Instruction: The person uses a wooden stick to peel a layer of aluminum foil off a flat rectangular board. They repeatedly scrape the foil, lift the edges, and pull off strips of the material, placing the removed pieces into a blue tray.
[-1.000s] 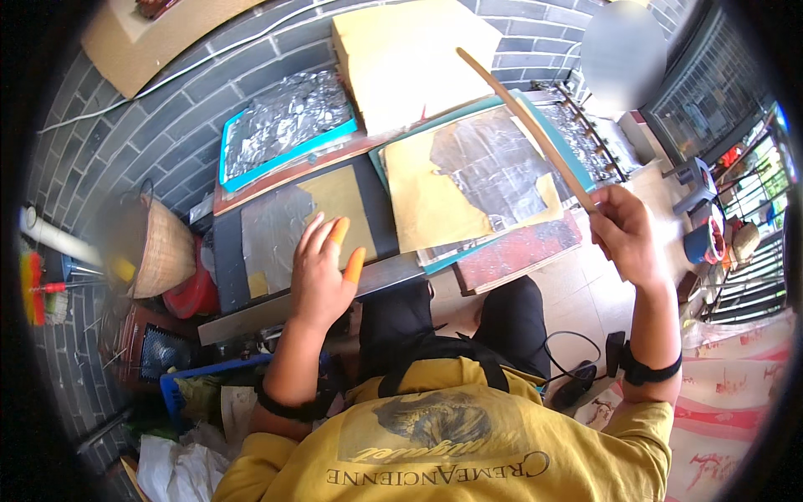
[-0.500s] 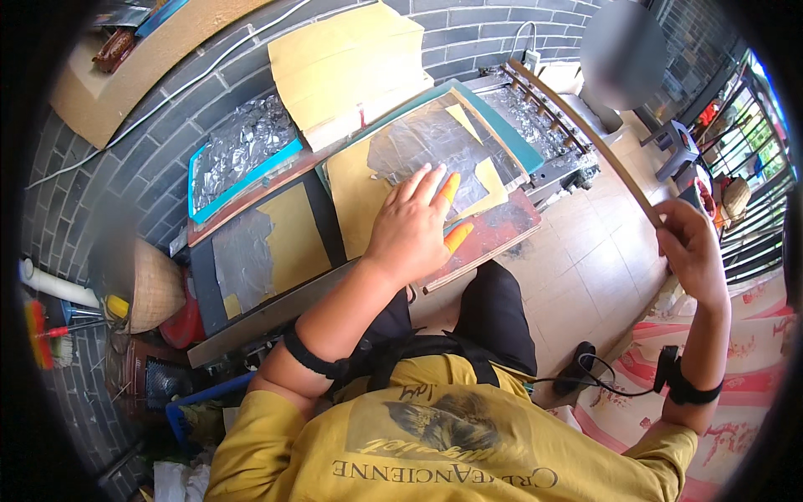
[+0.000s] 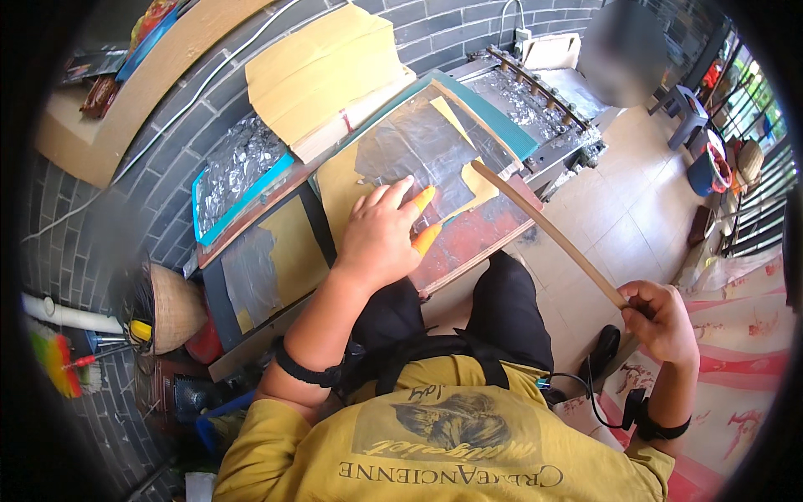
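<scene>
My left hand (image 3: pixel 376 238) lies flat with fingers spread, orange covers on two of its digits. Under its fingers are a tan paper sheet (image 3: pixel 336 197) and a thin silver-grey foil sheet (image 3: pixel 410 155) with ragged edges. My right hand (image 3: pixel 661 322) pinches the near end of a long, thin wooden strip (image 3: pixel 560 238). The strip slants up and left, its far tip over the right edge of the paper and foil. Whether that tip touches them I cannot tell. The sheets rest over a teal board (image 3: pixel 512 134) on a reddish worktop (image 3: pixel 468 238).
At the left, a second foil piece (image 3: pixel 251 272) lies on tan paper. Behind it are a blue-rimmed tray (image 3: pixel 219 219) of crumpled foil and a tan paper stack (image 3: pixel 322 63). A metal frame (image 3: pixel 535 88) stands far right; a woven hat (image 3: pixel 176 309) is at the left.
The strip's far tip has swung down and left from above the metal frame to the paper's right edge. My right hand has come lower and left. My left hand still lies on the sheets.
</scene>
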`<control>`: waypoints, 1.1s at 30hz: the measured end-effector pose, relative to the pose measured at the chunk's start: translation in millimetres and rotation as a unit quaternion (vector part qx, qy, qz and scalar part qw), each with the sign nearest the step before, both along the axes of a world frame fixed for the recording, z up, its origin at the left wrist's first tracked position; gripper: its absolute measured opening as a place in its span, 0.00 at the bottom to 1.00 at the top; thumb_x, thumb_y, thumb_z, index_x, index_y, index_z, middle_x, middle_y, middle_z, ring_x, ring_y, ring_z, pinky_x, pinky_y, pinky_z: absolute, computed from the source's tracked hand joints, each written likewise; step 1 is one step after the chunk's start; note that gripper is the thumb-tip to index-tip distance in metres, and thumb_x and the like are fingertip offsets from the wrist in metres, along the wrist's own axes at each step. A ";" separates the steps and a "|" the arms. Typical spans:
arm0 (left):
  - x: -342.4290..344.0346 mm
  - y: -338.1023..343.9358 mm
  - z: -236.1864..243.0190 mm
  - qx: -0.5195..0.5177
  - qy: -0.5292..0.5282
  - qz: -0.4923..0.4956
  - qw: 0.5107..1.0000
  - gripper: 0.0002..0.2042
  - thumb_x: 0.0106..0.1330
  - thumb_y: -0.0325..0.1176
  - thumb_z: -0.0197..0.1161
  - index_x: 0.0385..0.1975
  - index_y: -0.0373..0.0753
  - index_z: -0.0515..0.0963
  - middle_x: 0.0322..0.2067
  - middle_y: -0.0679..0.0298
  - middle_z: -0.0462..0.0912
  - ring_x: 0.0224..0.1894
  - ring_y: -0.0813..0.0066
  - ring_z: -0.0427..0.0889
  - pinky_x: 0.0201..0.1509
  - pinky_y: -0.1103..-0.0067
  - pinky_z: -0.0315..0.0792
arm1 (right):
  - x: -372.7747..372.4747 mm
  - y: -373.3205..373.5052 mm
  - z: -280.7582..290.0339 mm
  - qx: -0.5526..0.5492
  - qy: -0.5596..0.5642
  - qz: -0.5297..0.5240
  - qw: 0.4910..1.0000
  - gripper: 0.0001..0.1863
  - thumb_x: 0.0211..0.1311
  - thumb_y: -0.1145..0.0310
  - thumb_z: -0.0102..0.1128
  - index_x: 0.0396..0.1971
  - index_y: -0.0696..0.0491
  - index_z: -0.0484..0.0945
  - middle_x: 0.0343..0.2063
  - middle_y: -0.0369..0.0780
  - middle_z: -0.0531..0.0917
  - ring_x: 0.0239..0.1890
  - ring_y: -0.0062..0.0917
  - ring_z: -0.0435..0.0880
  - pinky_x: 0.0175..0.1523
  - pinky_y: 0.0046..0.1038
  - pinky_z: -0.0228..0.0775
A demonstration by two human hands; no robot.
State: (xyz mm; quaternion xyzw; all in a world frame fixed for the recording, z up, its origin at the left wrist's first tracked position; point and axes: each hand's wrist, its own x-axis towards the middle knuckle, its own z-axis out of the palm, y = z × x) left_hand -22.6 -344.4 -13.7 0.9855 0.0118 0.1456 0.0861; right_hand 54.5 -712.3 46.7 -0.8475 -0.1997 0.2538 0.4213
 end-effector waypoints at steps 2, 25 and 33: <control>-2.7 3.1 2.3 -0.003 0.003 -0.013 1.000 0.21 0.58 0.42 0.62 0.51 0.43 0.74 0.52 0.52 0.72 0.52 0.55 0.72 0.55 0.66 0.65 | -0.5 -0.6 -1.7 0.007 0.024 -0.012 1.000 0.10 0.50 0.84 0.55 0.35 0.63 0.75 0.15 0.35 0.74 0.18 0.15 0.73 0.24 0.18 0.64; 37.4 -13.9 -2.9 0.025 -0.031 -0.014 0.999 0.30 0.59 0.47 0.61 0.55 0.31 0.68 0.57 0.48 0.68 0.62 0.53 0.64 0.65 0.66 0.57 | -7.8 28.5 -9.7 0.007 -0.120 -0.019 0.993 0.11 0.48 0.81 0.57 0.34 0.63 0.77 0.15 0.41 0.74 0.18 0.20 0.71 0.26 0.23 0.64; 41.8 -14.0 -10.3 0.015 -0.037 -0.004 0.999 0.29 0.60 0.48 0.60 0.54 0.30 0.69 0.56 0.48 0.69 0.62 0.53 0.63 0.66 0.64 0.55 | -6.6 3.1 -18.2 0.087 -0.029 -0.062 0.994 0.10 0.46 0.83 0.55 0.32 0.63 0.76 0.15 0.35 0.73 0.17 0.13 0.70 0.23 0.18 0.60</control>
